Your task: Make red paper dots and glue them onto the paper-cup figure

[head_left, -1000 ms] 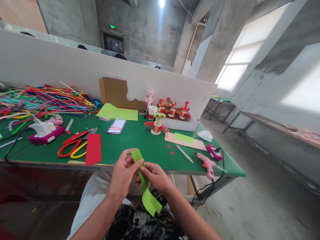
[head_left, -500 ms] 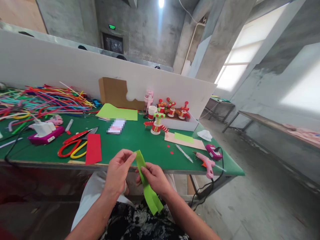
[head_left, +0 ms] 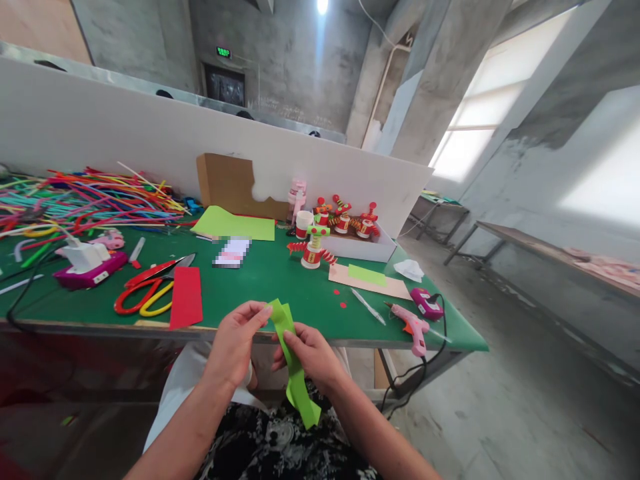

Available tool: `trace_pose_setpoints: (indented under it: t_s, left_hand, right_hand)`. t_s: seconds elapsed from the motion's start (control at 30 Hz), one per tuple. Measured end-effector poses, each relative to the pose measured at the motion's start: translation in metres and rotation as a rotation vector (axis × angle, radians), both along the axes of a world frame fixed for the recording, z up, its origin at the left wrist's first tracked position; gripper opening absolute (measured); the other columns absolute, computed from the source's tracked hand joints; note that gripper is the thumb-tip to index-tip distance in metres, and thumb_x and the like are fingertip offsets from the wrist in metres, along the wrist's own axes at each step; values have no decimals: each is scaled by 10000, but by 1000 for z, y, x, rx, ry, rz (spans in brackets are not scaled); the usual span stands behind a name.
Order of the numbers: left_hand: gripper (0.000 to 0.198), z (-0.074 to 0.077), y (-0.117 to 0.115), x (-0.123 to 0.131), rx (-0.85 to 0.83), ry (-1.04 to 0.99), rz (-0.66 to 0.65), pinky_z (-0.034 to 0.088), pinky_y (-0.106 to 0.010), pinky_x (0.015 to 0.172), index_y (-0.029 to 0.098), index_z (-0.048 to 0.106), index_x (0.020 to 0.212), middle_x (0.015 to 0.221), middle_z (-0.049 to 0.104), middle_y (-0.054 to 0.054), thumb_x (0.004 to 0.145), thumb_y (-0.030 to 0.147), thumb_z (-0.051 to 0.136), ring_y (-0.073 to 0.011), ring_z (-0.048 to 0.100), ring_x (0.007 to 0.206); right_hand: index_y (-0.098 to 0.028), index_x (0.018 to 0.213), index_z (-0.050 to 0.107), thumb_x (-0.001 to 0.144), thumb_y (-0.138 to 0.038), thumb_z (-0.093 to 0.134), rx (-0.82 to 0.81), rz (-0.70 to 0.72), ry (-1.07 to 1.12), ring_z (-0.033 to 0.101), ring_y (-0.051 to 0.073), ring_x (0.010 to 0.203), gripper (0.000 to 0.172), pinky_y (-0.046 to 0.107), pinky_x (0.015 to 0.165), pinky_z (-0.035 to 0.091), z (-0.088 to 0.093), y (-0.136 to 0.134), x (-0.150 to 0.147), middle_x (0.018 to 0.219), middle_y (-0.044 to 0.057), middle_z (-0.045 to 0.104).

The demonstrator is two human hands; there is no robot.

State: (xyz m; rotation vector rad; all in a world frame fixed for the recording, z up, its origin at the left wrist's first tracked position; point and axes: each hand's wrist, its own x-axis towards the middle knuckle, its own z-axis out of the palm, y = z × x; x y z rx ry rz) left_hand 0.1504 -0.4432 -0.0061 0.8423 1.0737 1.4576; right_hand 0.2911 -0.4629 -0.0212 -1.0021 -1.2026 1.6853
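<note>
A folded strip of bright green paper (head_left: 296, 385) hangs between my two hands, in front of the table's near edge. My left hand (head_left: 239, 343) pinches its upper end between thumb and fingertips. Lower down, my right hand (head_left: 311, 351) grips the strip's middle with the thumb on top; some of its fingers are behind the paper. The loose lower end dangles over my lap. Beyond my hands stands a paper-cup figure (head_left: 312, 257) with a green head and red folded arms. A red paper piece (head_left: 187, 298) lies at the table edge, left of my hands.
Scissors (head_left: 135, 297) with red and yellow handles lie at left, near a purple power strip (head_left: 90, 270). Pipe cleaners (head_left: 100, 200) are heaped at the back left. A pink glue gun (head_left: 413, 327) rests at right, beside a white pen (head_left: 369, 307). A white box (head_left: 365, 249) holds more figures.
The strip's two layers have spread apart slightly at the top, and its lower end has turned and looks narrower. Both hands keep nearly the same place and grip.
</note>
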Motion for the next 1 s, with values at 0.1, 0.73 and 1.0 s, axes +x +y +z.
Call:
trace_pose_setpoints:
  t_s: [0.1, 0.73, 1.0]
  left_hand:
    - [461, -1, 0, -1, -31, -2, -41, 402, -224, 528, 180, 623, 620, 595, 583, 31, 480, 548, 862, -107, 481, 558]
    - [469, 4, -9, 9, -18, 6, -38, 492, -245, 588, 183, 597, 577, 734, 608, 13, 433, 523, 886, -129, 550, 654]
    - [498, 8, -10, 9, -12, 19, -5, 474, -230, 550, 182, 574, 567, 768, 592, 7, 410, 537, 885, -136, 545, 685]
  right_hand:
    - [-176, 857, 576, 677, -696, 732, -19, 26, 26, 603, 106, 496, 571, 228, 535, 457, 0, -1, 1, 616, -39, 616]
    - [-206, 796, 514, 785, -704, 615, 143, 8, -114, 539, 94, 482, 509, 212, 486, 400, 3, -2, 1, 596, -45, 582]
    - [-201, 756, 518, 805, -708, 596, 171, 20, -124, 527, 93, 488, 515, 216, 505, 420, 3, -3, 1, 583, -45, 571]
